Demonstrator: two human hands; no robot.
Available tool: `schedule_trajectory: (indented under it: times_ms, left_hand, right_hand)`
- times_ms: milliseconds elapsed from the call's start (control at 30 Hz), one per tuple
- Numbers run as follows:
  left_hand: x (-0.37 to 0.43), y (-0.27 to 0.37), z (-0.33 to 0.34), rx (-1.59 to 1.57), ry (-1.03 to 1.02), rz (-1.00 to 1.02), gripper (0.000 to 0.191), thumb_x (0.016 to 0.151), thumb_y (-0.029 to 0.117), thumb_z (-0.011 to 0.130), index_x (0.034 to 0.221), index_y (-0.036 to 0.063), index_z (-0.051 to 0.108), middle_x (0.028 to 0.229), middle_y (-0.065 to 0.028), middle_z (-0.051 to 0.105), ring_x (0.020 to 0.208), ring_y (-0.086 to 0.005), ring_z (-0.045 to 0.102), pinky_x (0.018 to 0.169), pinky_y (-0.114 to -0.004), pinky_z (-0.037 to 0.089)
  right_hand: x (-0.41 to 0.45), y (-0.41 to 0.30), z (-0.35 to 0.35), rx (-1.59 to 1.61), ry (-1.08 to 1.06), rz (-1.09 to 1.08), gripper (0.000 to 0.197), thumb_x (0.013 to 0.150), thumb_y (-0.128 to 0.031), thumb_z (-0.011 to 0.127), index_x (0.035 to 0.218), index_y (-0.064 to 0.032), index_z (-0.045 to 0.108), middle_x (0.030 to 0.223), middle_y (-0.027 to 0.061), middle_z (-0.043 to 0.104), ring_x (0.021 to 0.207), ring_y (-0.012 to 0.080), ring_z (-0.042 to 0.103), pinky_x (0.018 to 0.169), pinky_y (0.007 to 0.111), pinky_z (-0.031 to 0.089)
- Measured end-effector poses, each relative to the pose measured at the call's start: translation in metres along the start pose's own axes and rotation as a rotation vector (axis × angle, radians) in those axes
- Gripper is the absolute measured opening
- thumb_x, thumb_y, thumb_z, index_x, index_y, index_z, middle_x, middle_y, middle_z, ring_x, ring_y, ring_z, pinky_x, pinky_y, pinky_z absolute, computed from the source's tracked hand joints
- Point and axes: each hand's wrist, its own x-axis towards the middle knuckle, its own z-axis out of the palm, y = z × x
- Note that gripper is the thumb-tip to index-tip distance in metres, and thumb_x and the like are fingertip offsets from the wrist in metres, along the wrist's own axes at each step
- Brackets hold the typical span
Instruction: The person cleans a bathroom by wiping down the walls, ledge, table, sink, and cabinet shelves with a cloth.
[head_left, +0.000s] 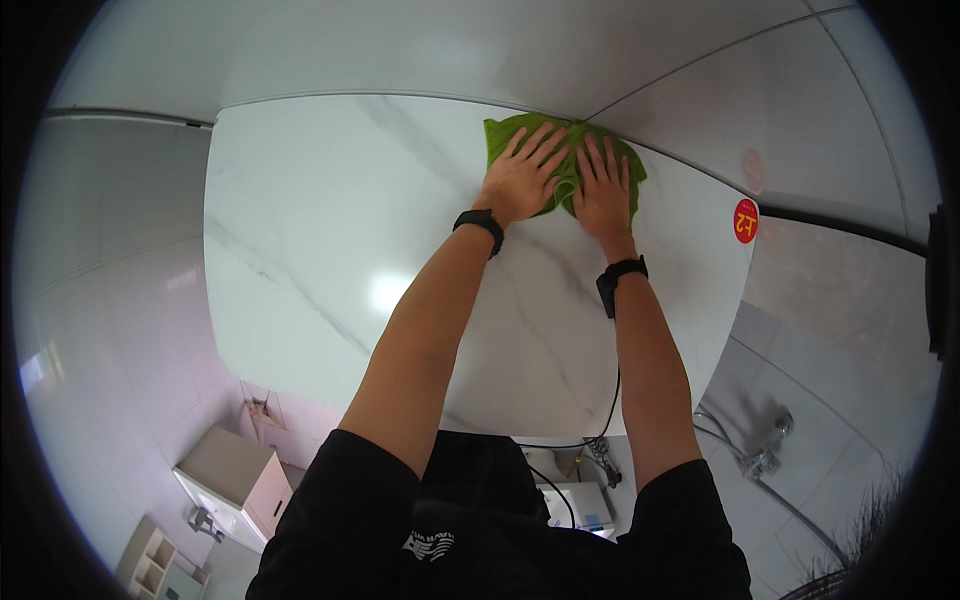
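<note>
My left hand (521, 176) lies flat on a green cloth (517, 126), its fingers spread. Beside it, my right hand (604, 195) presses flat on the right part of the same cloth, fingers slightly apart. Between the two thumbs the cloth is bunched into a small fold. Under it is a white marble-patterned panel (315, 217) with grey veins. The cloth sits at the panel's far edge, close to the corner where the grey walls meet. Each wrist wears a black band.
Grey wall panels (375, 49) border the far edge. A round red sticker (745, 221) marks the right corner. A black cable (615, 405) hangs by my right arm. Below right is a shower mixer (761, 457); below left, a vanity cabinet (229, 469) and a shelf unit (154, 559).
</note>
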Motion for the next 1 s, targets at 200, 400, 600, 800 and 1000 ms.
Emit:
schedule_trajectory:
  times_ms: [200, 400, 600, 800, 1000]
  left_hand:
    - [0.022, -0.012, -0.014, -0.094, 0.034, -0.059, 0.052, 0.095, 0.030, 0.048, 0.142, 0.0097, 0.045, 0.156, -0.0061, 0.030, 0.146, -0.0253, 0.022, 0.120, -0.045, 0.018]
    - [0.051, 0.018, 0.005, -0.049, 0.065, -0.108, 0.054, 0.095, 0.029, 0.047, 0.144, 0.0046, 0.042, 0.156, -0.0071, 0.031, 0.146, -0.0238, 0.023, 0.120, -0.043, 0.017]
    - [0.082, 0.049, 0.043, 0.066, 0.070, -0.141, 0.053, 0.095, 0.026, 0.048, 0.144, 0.0060, 0.043, 0.156, -0.0060, 0.032, 0.146, -0.0228, 0.023, 0.120, -0.047, 0.016]
    - [0.095, 0.100, 0.086, 0.236, 0.065, -0.147, 0.050, 0.098, 0.026, 0.043, 0.146, 0.0112, 0.041, 0.157, -0.0016, 0.030, 0.147, -0.0196, 0.022, 0.116, -0.061, 0.012]
    - [0.120, 0.186, 0.106, 0.350, 0.109, -0.240, 0.055, 0.098, 0.026, 0.040, 0.150, 0.0084, 0.033, 0.158, -0.0041, 0.028, 0.147, -0.0221, 0.022, 0.117, -0.056, 0.015]
  right_hand:
    - [0.027, 0.001, -0.013, 0.067, 0.012, -0.005, 0.059, 0.090, -0.022, 0.055, 0.147, -0.0190, 0.040, 0.156, -0.0001, 0.031, 0.146, 0.0263, 0.023, 0.119, 0.053, 0.017]
    - [0.016, 0.038, -0.019, 0.105, 0.054, 0.025, 0.058, 0.090, -0.024, 0.057, 0.146, -0.0229, 0.043, 0.155, -0.0010, 0.033, 0.145, 0.0268, 0.026, 0.118, 0.053, 0.018]
    - [0.005, 0.090, 0.002, 0.143, 0.108, 0.021, 0.056, 0.090, -0.027, 0.057, 0.144, -0.0228, 0.045, 0.153, -0.0002, 0.036, 0.143, 0.0267, 0.029, 0.118, 0.053, 0.021]
    - [-0.035, 0.141, 0.025, 0.164, 0.203, 0.012, 0.051, 0.091, -0.030, 0.054, 0.141, -0.0213, 0.050, 0.152, 0.0000, 0.039, 0.144, 0.0265, 0.028, 0.118, 0.052, 0.020]
    - [-0.079, 0.213, 0.013, 0.207, 0.280, 0.003, 0.051, 0.092, -0.033, 0.051, 0.141, -0.0195, 0.050, 0.153, 0.0016, 0.038, 0.144, 0.0279, 0.027, 0.118, 0.054, 0.018]
